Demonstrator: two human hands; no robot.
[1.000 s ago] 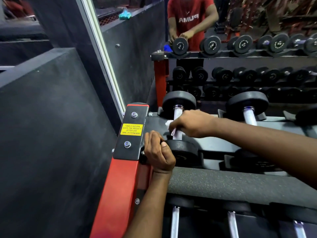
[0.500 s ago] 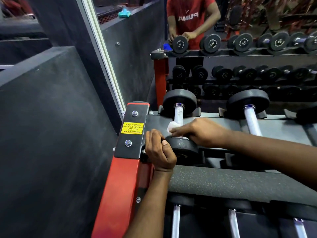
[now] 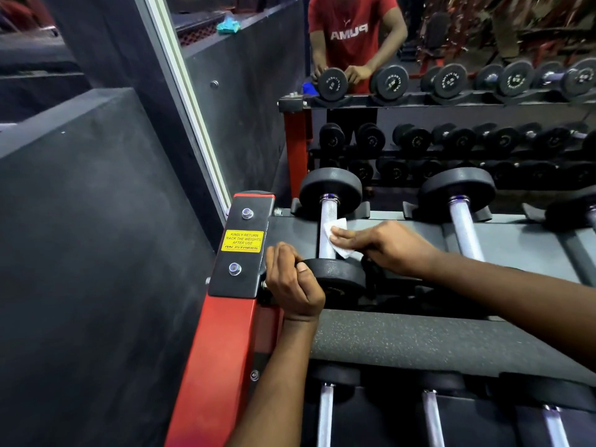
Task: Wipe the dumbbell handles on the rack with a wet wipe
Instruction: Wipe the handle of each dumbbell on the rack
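Observation:
The leftmost dumbbell on the rack's top shelf has black round heads and a knurled steel handle (image 3: 326,221). My right hand (image 3: 383,246) presses a white wet wipe (image 3: 338,237) against the right side of that handle, fingers flat on the wipe. My left hand (image 3: 292,282) grips the near head (image 3: 338,275) of the same dumbbell from its left side. A second dumbbell with a bare steel handle (image 3: 464,227) lies to the right on the same shelf.
The rack's red post (image 3: 222,350) with a black plate and yellow sticker (image 3: 242,241) stands at the left. A dark wall panel is further left. A mirror behind reflects the racks and a person in a red shirt. Lower-shelf handles (image 3: 324,414) show below a padded bar.
My right hand has slid from gripping over the handle to its right side, fingers now flat on the wipe, leaving more of the handle showing. My left hand has stayed on the near head.

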